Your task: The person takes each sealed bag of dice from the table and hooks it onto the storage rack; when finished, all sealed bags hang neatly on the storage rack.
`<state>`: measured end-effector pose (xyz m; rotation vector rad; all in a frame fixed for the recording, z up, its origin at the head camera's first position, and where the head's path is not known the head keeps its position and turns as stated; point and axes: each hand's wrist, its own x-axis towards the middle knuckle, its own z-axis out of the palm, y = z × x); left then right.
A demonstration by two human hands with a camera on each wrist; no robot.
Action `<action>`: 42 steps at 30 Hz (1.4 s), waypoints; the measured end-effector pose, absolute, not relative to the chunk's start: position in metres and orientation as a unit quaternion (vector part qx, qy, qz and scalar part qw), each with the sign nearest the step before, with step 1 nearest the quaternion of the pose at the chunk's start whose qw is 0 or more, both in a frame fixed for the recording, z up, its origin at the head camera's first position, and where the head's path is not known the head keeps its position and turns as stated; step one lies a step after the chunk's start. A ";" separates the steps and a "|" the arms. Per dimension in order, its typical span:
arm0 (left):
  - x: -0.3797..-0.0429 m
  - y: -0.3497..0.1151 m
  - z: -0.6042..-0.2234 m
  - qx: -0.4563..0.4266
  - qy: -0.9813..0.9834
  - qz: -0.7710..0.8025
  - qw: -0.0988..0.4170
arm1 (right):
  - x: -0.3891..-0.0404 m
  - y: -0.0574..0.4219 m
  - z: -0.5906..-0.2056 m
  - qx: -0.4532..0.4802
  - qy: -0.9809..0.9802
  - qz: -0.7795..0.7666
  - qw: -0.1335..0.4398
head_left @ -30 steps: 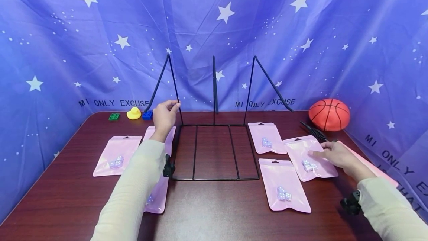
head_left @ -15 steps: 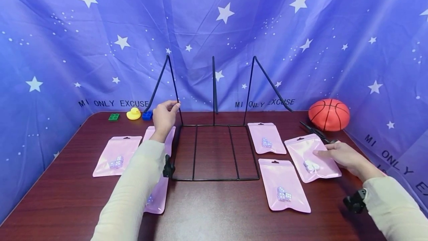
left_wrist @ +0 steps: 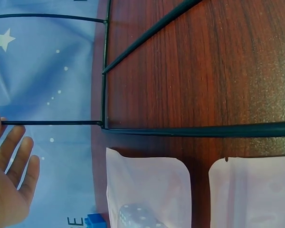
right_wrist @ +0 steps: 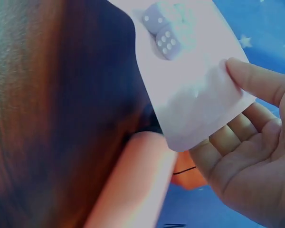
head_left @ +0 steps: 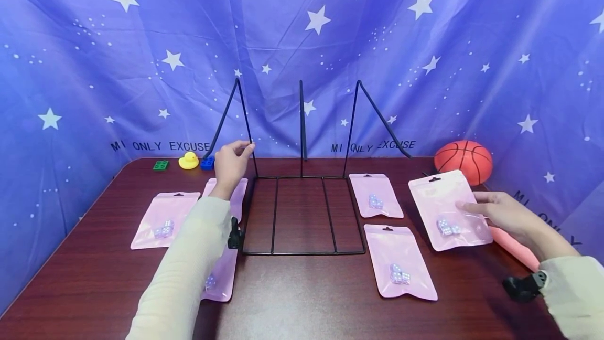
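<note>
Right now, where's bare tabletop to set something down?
Free: table front-middle, bordered by black rack, left sleeve and front-right pink bag; also front left, bounded by leftmost bag and sleeve. Crowded: right rear, where held bag, right hand and basketball overlap in the head view.

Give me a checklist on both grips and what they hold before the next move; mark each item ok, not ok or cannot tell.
1. Right grip pinching the rectangular pink plastic pouch at its side edge: ok.
2. Pouch raised off the dark reddish-brown table: ok.
3. Dark hanging slot free of fingers: ok.
4. Left grip on the left upright of the black wire rack: ok.
5. Pouch lined up with the rack: not ok, it is off to the right.
6. Pouch fully sealed: cannot tell.
</note>
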<state>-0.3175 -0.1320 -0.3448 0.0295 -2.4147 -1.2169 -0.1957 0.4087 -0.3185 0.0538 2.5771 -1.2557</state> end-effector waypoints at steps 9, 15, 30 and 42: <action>-0.317 -0.131 -0.342 0.017 -0.878 -0.425 0.220 | -0.180 0.395 -0.293 -0.054 0.881 -0.468 0.035; -0.318 -0.131 -0.343 0.022 -0.880 -0.421 0.218 | -0.170 0.366 -0.276 -0.089 0.882 -0.463 0.011; -0.319 -0.129 -0.344 0.027 -0.880 -0.422 0.215 | -0.136 0.298 -0.258 -0.217 0.876 -0.429 -0.029; -0.319 -0.129 -0.345 0.028 -0.881 -0.420 0.218 | -0.130 0.292 -0.249 -0.197 0.871 -0.443 -0.079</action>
